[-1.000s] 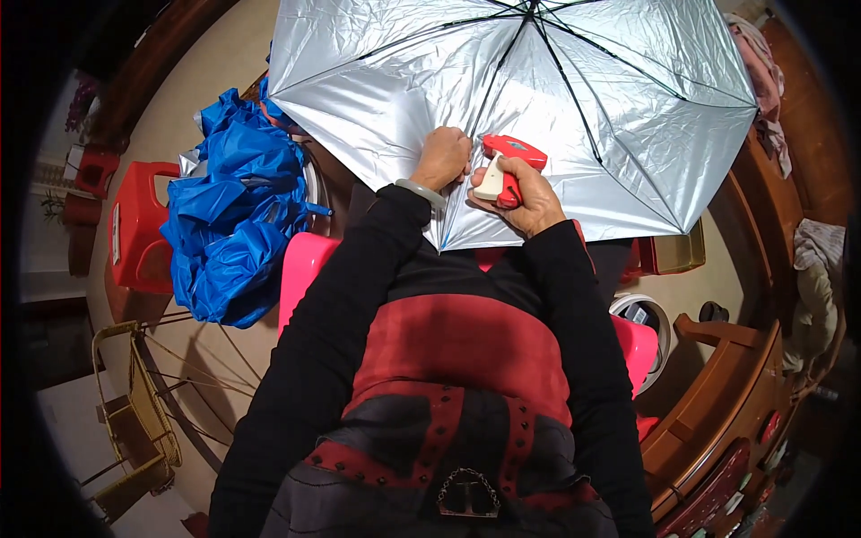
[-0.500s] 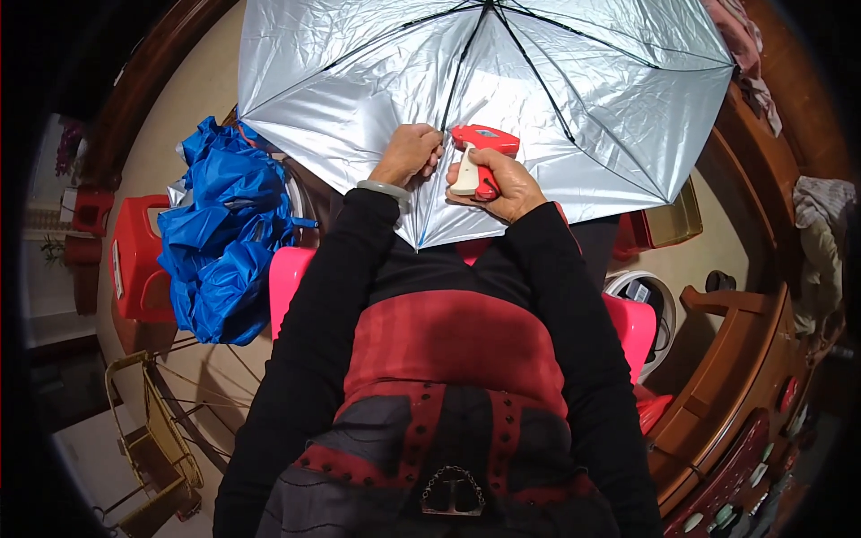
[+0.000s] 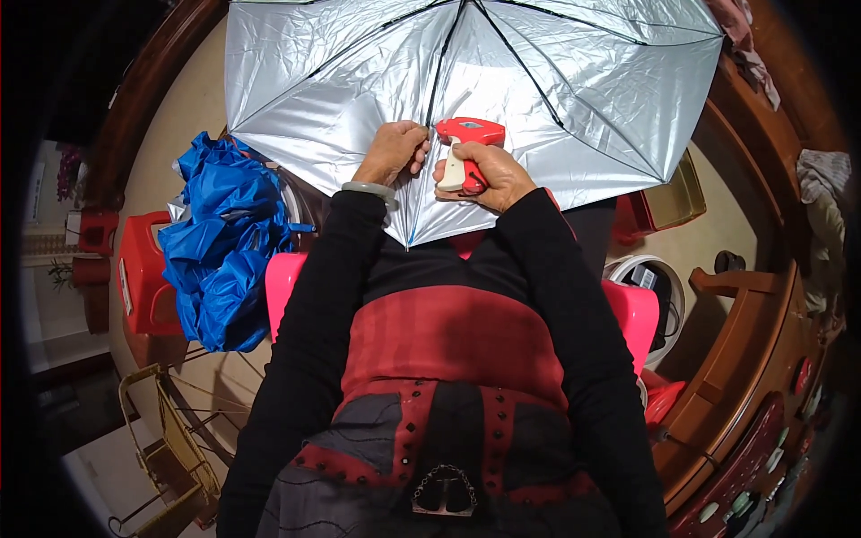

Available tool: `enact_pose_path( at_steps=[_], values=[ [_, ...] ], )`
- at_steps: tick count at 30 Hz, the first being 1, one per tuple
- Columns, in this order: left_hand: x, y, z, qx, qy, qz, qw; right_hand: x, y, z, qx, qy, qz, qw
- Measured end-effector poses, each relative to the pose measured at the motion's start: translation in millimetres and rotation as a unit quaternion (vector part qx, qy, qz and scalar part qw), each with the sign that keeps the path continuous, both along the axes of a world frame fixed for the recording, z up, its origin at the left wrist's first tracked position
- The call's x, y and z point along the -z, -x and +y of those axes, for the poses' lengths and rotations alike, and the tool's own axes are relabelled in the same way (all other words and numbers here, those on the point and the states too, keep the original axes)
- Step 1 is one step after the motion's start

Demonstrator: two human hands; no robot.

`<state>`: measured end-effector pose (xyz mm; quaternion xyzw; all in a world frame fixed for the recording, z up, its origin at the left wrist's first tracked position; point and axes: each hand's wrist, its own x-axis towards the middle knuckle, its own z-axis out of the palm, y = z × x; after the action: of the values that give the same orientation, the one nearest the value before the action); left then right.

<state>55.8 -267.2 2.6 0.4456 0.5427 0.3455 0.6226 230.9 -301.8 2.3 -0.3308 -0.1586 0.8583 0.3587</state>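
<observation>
An opened umbrella (image 3: 529,170) with silver lining and thin dark ribs lies spread over my lap, its near tip pointing at me. Beside one of its ribs, my left hand (image 3: 395,151) is closed in a pinch on the lining; the exact spot between the fingertips is hidden. My right hand (image 3: 496,177) wraps around the handle of a red and white tagging gun (image 3: 475,132), close to the right of my left hand. A thin pale needle or strip projects from the gun's front, above the lining.
Crumpled blue umbrellas (image 3: 224,247) are heaped at my left, by a red plastic stool (image 3: 143,278). Left of my legs stands a gold-coloured metal cart frame (image 3: 170,448). A white bucket (image 3: 677,300) and a curved wooden bench (image 3: 731,359) are on the right.
The whole view has shifted slightly, so the umbrella and both hands appear a little further left. Both grips look the same as before.
</observation>
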Motion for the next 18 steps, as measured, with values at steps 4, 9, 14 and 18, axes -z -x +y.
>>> enact_pose_path(
  at_steps=[4, 9, 14, 18],
  values=[
    [-1.9, -1.1, 2.6, 0.006, 0.008, -0.005, 1.0, 3.9, -4.4, 3.6, -0.008, -0.007, 0.009, 1.0],
    [-3.0, -1.1, 5.5, 0.011, 0.028, -0.012, 0.999, 1.1, -6.7, 2.4, 0.004, -0.009, 0.026, 1.0],
    [-4.7, -1.3, 5.2, 0.012, 0.03, -0.015, 0.999, -1.0, -8.4, 2.4, 0.011, 0.006, 0.028, 1.0],
    [-5.8, -1.3, 3.1, 0.012, 0.025, -0.031, 0.999, 5.2, -6.0, 6.3, -0.022, -0.011, 0.02, 0.999]
  ],
)
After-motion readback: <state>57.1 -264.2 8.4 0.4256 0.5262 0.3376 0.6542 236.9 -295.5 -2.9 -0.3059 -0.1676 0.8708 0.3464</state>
